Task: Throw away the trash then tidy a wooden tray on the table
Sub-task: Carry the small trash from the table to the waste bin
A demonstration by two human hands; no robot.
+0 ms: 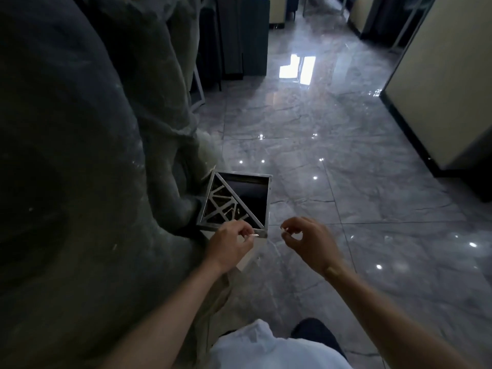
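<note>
Dim overall. Bright rectangular glare mirrored on glossy floor [319,155] far centre, pinpoint highlights nearer right. Deep shadow over draped cover [80,155] at left. Wide-angle bending at edges. Soft focus throughout; white scraps [254,236] pinched in left hand [230,245] and right hand [306,241] too blurred to identify.
</note>
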